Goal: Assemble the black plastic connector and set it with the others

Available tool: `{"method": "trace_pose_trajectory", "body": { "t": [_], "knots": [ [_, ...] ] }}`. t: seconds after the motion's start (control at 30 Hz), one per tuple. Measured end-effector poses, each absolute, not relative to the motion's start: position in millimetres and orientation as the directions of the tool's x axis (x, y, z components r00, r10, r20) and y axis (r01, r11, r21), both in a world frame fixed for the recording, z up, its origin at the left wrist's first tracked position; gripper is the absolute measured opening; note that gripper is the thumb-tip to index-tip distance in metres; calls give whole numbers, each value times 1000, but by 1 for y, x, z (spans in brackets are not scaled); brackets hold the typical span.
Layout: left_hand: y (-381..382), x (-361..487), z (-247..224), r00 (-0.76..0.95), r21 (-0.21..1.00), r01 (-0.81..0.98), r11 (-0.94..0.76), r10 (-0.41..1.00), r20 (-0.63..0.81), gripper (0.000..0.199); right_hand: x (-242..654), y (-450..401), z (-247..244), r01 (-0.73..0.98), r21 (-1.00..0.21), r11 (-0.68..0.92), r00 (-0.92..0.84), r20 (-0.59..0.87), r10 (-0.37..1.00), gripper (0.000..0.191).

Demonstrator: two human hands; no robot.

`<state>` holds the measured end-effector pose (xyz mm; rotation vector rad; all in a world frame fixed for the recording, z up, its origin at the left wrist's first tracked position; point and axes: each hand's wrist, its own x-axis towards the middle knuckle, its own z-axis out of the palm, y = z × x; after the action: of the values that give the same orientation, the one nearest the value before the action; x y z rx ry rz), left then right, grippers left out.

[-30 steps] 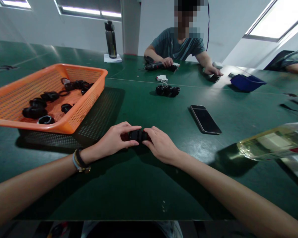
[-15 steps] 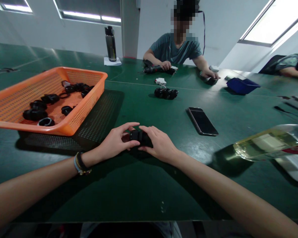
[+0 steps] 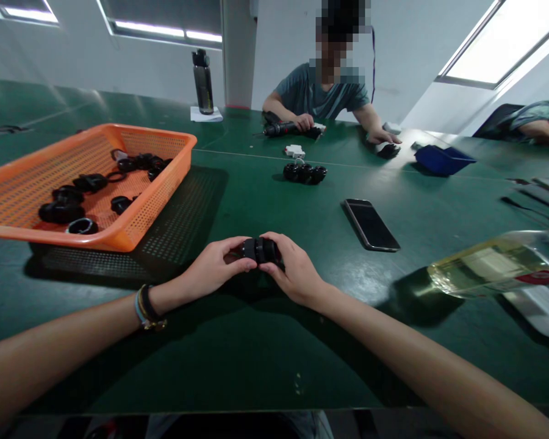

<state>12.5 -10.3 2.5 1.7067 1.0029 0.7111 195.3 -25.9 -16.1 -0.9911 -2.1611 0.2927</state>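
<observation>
My left hand [image 3: 216, 262] grips one end of the black cylindrical fitting [image 3: 259, 250], my right hand [image 3: 297, 267] the other; I'd keep both ends level and in line.

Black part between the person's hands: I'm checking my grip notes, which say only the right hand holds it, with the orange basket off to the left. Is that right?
Not quite: the head view shows the left hand holding the black part too, together with the right hand. The orange basket is off to the left.
</observation>
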Motion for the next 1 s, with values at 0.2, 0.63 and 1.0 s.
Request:
{"method": "trace_pose_trajectory", "body": {
  "t": [0.2,0.63,1.0],
  "knots": [
    [-14,11,3,467,896,340,-287,878,104,42,190,-33,-15,565,-601,566,-366,432,824,28],
    [-16,10,4,494,652,526,-547,820,290,38,181,-46,-5,513,-786,346,-242,255,936,26],
    [-17,9,4,516,653,500,-569,801,303,38,185,-43,-6,539,-753,378,-251,285,925,26]
  ]
}}
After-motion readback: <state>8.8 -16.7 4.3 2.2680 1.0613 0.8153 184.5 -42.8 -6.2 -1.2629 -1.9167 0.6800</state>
